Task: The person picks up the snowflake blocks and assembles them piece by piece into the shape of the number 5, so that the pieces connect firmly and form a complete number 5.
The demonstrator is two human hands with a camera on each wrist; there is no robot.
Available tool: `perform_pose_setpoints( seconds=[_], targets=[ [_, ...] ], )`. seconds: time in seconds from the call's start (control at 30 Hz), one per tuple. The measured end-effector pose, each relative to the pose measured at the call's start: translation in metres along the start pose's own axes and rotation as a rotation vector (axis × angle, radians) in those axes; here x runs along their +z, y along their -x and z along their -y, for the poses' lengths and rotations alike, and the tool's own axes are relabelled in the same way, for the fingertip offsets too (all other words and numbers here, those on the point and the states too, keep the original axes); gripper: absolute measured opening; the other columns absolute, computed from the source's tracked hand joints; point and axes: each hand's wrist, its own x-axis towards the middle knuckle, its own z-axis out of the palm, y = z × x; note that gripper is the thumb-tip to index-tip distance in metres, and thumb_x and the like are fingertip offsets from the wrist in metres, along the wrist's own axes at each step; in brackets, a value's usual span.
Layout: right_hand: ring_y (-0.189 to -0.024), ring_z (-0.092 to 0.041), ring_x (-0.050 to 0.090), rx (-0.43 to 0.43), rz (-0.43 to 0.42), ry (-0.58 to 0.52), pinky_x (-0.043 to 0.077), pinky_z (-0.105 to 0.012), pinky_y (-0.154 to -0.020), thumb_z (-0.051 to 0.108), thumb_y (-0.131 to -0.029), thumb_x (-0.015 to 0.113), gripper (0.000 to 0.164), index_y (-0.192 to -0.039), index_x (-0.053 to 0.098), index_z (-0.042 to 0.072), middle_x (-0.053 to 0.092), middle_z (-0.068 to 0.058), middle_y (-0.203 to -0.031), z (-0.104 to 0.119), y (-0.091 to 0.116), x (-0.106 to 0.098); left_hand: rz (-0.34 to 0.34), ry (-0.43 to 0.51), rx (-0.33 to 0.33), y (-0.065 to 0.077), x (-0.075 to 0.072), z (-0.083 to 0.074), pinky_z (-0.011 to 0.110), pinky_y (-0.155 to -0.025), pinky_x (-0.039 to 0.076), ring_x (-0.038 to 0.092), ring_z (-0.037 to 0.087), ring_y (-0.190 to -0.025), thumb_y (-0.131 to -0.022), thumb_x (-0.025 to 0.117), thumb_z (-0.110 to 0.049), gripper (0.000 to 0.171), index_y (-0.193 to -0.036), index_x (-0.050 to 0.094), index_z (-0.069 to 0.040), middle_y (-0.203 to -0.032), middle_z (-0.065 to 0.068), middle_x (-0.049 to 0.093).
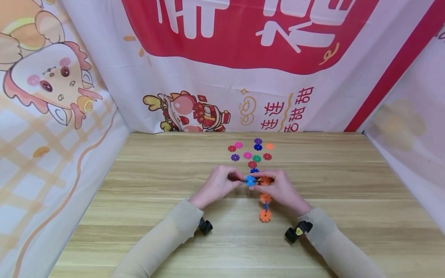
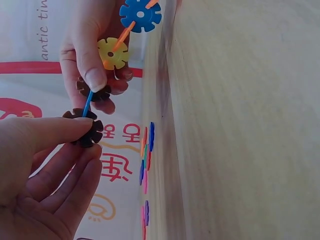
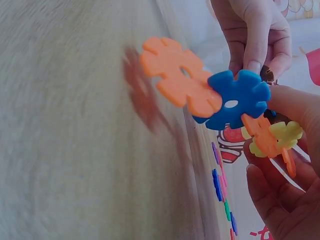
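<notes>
In the left wrist view my left hand point(image 2: 37, 160) pinches a dark brown notched plastic disc point(image 2: 92, 132) between thumb and fingers. A blue disc point(image 2: 87, 104), edge-on there and face-on in the head view point(image 1: 250, 180), bridges it and a second dark brown disc point(image 2: 102, 95). My right hand point(image 1: 279, 188) grips that second disc and the chain of interlocked discs joined to it. Along this chain come a yellow disc point(image 2: 120, 50), a blue disc point(image 3: 240, 100) and an orange end disc point(image 3: 175, 72), which hangs toward me above the table.
Loose notched discs lie flat on the wooden table point(image 1: 167, 162) beyond my hands, among them a green one point(image 1: 257, 158), a purple one point(image 1: 235, 157) and an orange one point(image 1: 270, 146). Printed cloth point(image 1: 208, 81) walls off the back and both sides.
</notes>
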Motion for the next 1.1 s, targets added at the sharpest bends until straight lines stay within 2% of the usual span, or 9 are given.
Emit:
perform_pose_setpoints(
  seconds=[0.13, 0.3, 0.53, 0.67, 0.87, 1.0, 1.1],
  targets=[
    [-0.095, -0.018, 0.068, 0.007, 0.003, 0.006, 0.058, -0.029, -0.078, 0.031, -0.082, 0.088, 0.038, -0.118, 0.078, 0.022, 0.073, 0.002, -0.114, -0.002, 0.000, -0.001, 0.015, 0.001, -0.016, -0.001, -0.001, 0.000, 0.023, -0.076, 0.056, 0.067, 0.006, -0.083, -0.086, 0.081, -0.001, 0.015, -0.099, 0.078, -0.010, -0.091, -0.007, 0.073],
    [-0.093, -0.021, 0.068, 0.032, -0.005, -0.011, 0.059, -0.030, -0.077, 0.030, -0.082, 0.088, 0.037, -0.117, 0.078, 0.022, 0.073, 0.003, -0.112, -0.004, 0.001, -0.004, 0.031, 0.002, -0.030, 0.000, -0.005, 0.003, 0.026, -0.081, 0.056, 0.066, 0.009, -0.087, -0.086, 0.082, -0.004, 0.019, -0.104, 0.077, -0.009, -0.096, -0.003, 0.073],
    [-0.099, -0.022, 0.065, 0.106, -0.036, -0.010, 0.057, -0.030, -0.082, 0.033, -0.082, 0.087, 0.039, -0.118, 0.078, 0.023, 0.073, 0.004, -0.113, -0.004, 0.004, -0.010, 0.049, 0.017, -0.074, -0.005, -0.015, 0.014, 0.037, -0.089, 0.055, 0.068, 0.026, -0.102, -0.086, 0.082, -0.006, 0.033, -0.119, 0.073, -0.005, -0.113, 0.010, 0.073],
    [-0.097, -0.022, 0.065, 0.118, -0.048, 0.028, 0.057, -0.031, -0.080, 0.036, -0.081, 0.088, 0.039, -0.117, 0.078, 0.025, 0.073, 0.004, -0.112, -0.004, 0.005, -0.012, 0.012, -0.002, -0.110, -0.018, -0.019, 0.029, 0.037, -0.088, 0.055, 0.067, 0.027, -0.102, -0.086, 0.082, -0.007, 0.037, -0.122, 0.072, -0.006, -0.114, 0.011, 0.072],
    [-0.097, -0.022, 0.065, 0.111, -0.051, 0.026, 0.056, -0.034, -0.080, 0.036, -0.081, 0.088, 0.039, -0.116, 0.078, 0.025, 0.073, 0.004, -0.112, -0.002, 0.005, -0.013, -0.065, -0.037, -0.162, -0.048, -0.025, 0.052, 0.036, -0.086, 0.055, 0.067, 0.024, -0.097, -0.086, 0.083, -0.009, 0.035, -0.119, 0.073, -0.005, -0.110, 0.009, 0.072],
    [-0.097, -0.022, 0.064, 0.109, -0.052, 0.019, 0.056, -0.032, -0.080, 0.035, -0.081, 0.088, 0.039, -0.117, 0.078, 0.023, 0.073, 0.003, -0.113, 0.000, 0.005, -0.014, -0.067, -0.063, -0.196, -0.063, -0.028, 0.063, 0.036, -0.085, 0.055, 0.068, 0.022, -0.097, -0.085, 0.084, -0.011, 0.036, -0.119, 0.073, -0.004, -0.109, 0.009, 0.072],
    [-0.097, -0.022, 0.064, 0.114, -0.053, 0.024, 0.056, -0.034, -0.080, 0.035, -0.081, 0.088, 0.040, -0.117, 0.078, 0.023, 0.073, 0.003, -0.113, 0.000, 0.005, -0.014, -0.053, -0.077, -0.240, -0.071, -0.027, 0.064, 0.036, -0.090, 0.053, 0.066, 0.021, -0.101, -0.084, 0.086, -0.014, 0.040, -0.121, 0.072, -0.005, -0.112, 0.009, 0.072]
  ],
)
